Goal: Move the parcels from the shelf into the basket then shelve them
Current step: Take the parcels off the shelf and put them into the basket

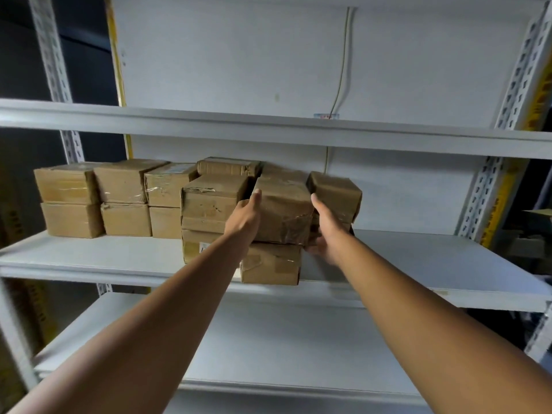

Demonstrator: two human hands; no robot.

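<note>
Filling most of the view, a white rack (pixel 298 127) of slotted uprights carries three boards; its middle shelf (pixel 403 258) is the landmark here. A thin cable (pixel 343 70) runs down the back wall above that shelf.

On the left half of the shelf, brown taped parcels stand two high. Three stacks form a back row (pixel 119 198) near the left upright. To their right, nearer the shelf's front edge, another stack (pixel 212 204) stands. Just right of it a lower box (pixel 270 264) sits at the shelf's front lip, and on top of it rests the crumpled parcel (pixel 283 210) between the person's hands. A smaller box (pixel 336 194) lies just behind and right of that parcel, touching it. The shelf's right half shows bare board.

Two bare arms reach up from below the shelf. The left hand (pixel 245 216) lies against the parcel's left face, thumb up along its edge; the fingers are hidden behind the box, so whether they curl round it cannot be told. The right hand (pixel 325 231) cups the parcel's lower right corner, thumb pointing up its side and fingers curled under the torn, taped edge, grasping it.
</note>
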